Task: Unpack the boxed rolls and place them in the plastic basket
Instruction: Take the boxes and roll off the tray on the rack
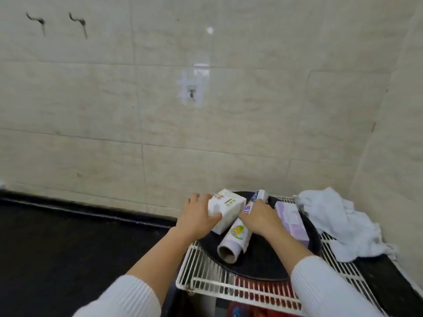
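Left hand [198, 217]: clamped on white box [226, 210], far-left on round black tray [261, 264].
Right hand [259, 217]: closed over long roll [240, 229], mid-tray.
Purple box [291, 221]: tray's right side.

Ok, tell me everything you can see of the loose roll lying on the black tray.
The roll is a white cylinder with a cardboard-coloured core, its open end facing the camera. A wrapper with a green and yellow print covers it. It lies on its side on the black round tray, angled away toward the wall. The right hand rests over its far end; the white box, gripped by the left hand, lies against its left side.
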